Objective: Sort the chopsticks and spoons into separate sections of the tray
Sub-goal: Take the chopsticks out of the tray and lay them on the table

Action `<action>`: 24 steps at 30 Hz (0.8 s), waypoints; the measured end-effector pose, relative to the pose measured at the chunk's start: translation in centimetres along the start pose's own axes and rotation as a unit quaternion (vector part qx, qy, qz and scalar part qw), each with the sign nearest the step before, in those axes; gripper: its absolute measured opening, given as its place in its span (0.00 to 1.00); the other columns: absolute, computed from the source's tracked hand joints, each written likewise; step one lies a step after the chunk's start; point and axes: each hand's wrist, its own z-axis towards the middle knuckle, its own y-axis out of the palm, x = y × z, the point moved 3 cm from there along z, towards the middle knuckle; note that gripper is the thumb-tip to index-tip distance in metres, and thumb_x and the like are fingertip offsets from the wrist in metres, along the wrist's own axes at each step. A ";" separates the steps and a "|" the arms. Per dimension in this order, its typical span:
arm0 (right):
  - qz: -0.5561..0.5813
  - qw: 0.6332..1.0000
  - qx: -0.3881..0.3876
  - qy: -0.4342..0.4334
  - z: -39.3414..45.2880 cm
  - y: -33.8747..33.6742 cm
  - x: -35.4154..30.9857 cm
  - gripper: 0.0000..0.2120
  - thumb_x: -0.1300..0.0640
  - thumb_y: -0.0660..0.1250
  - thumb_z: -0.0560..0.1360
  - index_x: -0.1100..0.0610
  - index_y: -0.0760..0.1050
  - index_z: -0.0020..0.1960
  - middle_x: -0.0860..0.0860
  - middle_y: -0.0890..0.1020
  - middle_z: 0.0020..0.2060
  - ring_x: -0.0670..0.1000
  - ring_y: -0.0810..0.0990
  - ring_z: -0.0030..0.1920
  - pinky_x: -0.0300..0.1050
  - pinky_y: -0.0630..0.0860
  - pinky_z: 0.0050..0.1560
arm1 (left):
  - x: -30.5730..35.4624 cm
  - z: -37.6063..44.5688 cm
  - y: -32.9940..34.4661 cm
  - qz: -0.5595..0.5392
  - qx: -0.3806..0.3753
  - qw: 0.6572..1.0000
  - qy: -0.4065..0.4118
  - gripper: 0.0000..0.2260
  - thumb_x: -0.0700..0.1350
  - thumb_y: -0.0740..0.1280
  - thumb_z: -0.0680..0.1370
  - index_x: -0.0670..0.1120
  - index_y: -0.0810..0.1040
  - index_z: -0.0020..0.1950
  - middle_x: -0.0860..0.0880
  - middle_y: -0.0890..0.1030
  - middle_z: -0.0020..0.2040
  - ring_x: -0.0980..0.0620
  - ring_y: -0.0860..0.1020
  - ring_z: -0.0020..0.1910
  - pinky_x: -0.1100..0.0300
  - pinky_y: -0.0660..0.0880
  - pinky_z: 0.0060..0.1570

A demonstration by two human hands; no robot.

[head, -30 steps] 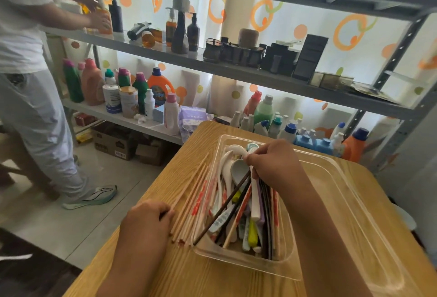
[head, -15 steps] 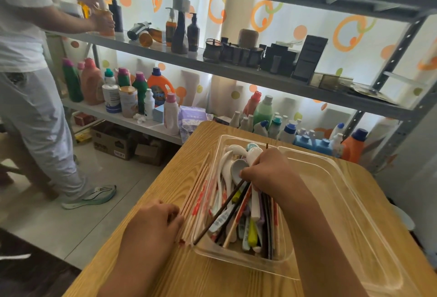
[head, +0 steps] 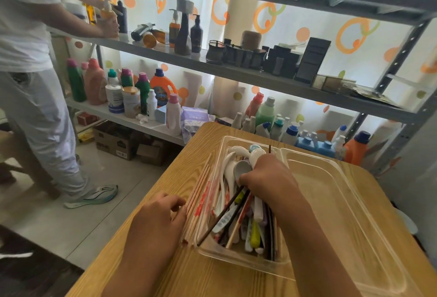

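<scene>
The right hand reaches into the left section of the clear tray, its fingers curled around dark chopsticks among the spoons. The left hand, fingers curled, touches the wooden chopsticks lying on the counter just beside the tray

Single head-worn view, looking forward and down, close above the left hand and right hand; shelving beyond them.
</scene>
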 end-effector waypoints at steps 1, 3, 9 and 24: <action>0.006 1.000 -0.003 0.000 0.0 -0.1 0.0 0.11 0.52 0.73 0.72 0.54 0.73 0.49 0.52 0.79 0.42 0.52 0.81 0.45 0.52 0.81 0.51 | 0.1 0.0 -0.1 -0.007 0.001 1.000 0.000 0.07 0.51 0.67 0.78 0.56 0.81 0.54 0.62 0.75 0.42 0.64 0.73 0.38 0.72 0.65 0.34; 0.025 1.000 -0.006 0.001 -0.2 -0.2 0.0 0.11 0.52 0.72 0.72 0.54 0.70 0.46 0.52 0.79 0.41 0.51 0.81 0.44 0.51 0.81 0.51 | 0.3 0.0 -0.3 -0.019 0.009 1.000 0.000 0.06 0.49 0.68 0.77 0.55 0.81 0.53 0.62 0.75 0.42 0.63 0.74 0.37 0.72 0.65 0.34; 0.098 0.995 0.007 0.011 -0.5 -1.1 -0.2 0.15 0.47 0.73 0.71 0.55 0.72 0.47 0.51 0.79 0.39 0.49 0.80 0.39 0.44 0.78 0.37 | 0.7 -0.2 -0.8 -0.059 0.039 0.997 0.002 0.04 0.45 0.70 0.76 0.53 0.82 0.49 0.61 0.76 0.40 0.61 0.75 0.35 0.70 0.66 0.34; 0.202 0.978 0.022 -0.050 -1.9 -3.8 -1.4 0.15 0.48 0.69 0.75 0.59 0.81 0.39 0.58 0.83 0.39 0.47 0.77 0.33 0.39 0.72 0.33 | 1.0 -0.4 -0.9 -0.124 0.027 0.992 0.014 0.04 0.46 0.70 0.76 0.55 0.82 0.48 0.61 0.78 0.40 0.63 0.76 0.38 0.69 0.69 0.35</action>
